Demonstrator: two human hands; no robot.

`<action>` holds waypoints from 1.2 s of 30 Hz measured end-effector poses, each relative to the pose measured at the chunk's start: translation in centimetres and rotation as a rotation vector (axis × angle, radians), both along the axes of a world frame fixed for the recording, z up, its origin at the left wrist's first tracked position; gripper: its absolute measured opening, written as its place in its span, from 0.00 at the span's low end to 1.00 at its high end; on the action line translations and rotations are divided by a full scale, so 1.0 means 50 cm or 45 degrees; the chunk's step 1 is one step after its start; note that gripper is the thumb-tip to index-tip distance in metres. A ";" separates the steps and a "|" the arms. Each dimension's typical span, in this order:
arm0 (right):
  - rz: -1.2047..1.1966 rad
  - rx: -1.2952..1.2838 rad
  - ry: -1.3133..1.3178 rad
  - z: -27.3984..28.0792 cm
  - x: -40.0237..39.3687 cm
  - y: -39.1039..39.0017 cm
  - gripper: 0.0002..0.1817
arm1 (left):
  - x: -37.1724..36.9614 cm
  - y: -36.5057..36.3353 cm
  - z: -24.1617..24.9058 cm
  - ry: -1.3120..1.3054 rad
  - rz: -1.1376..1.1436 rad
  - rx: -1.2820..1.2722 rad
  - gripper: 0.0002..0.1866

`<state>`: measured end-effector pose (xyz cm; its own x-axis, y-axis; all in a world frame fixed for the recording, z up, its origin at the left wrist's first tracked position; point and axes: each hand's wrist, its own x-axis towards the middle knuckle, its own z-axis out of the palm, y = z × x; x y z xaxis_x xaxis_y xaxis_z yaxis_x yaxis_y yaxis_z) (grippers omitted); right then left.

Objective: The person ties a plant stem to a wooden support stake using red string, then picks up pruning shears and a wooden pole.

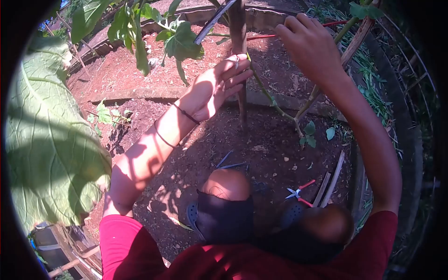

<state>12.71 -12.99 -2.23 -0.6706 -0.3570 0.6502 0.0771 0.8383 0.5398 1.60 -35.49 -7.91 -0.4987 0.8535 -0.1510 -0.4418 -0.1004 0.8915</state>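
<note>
Fingers (pixel 233 70) of both hands touch the stake (pixel 239 32), soil open below.

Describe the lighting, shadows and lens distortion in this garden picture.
Head view: hard sunlight dapples the left hand and soil with leaf shadows; the big leaf glows backlit; the right hand sits partly shaded; fisheye bends the edges inside a dark round border.

My left hand (pixel 215 86) reaches toward one o'clock with fingers loosely extended, while my right hand (pixel 309 45), at twelve o'clock, curls in a pinch.
</note>
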 end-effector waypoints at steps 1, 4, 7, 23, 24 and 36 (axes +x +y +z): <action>0.007 -0.001 -0.007 -0.002 0.000 0.000 0.10 | -0.001 0.000 -0.002 0.021 -0.016 0.004 0.24; 0.007 -0.056 -0.060 -0.004 0.003 0.001 0.09 | 0.003 0.000 -0.003 0.054 -0.011 -0.005 0.24; 0.048 -0.089 -0.085 -0.003 0.004 0.002 0.09 | 0.003 0.005 -0.018 0.014 -0.004 0.061 0.24; 0.036 -0.084 -0.090 -0.014 -0.033 0.023 0.07 | 0.022 0.020 -0.044 0.027 0.090 0.172 0.24; 0.023 -0.057 -0.092 -0.015 -0.035 0.026 0.07 | 0.025 0.022 -0.043 0.024 0.090 0.175 0.24; -0.050 -0.173 -0.210 0.008 -0.033 -0.002 0.09 | 0.033 0.029 -0.043 -0.154 0.129 0.216 0.22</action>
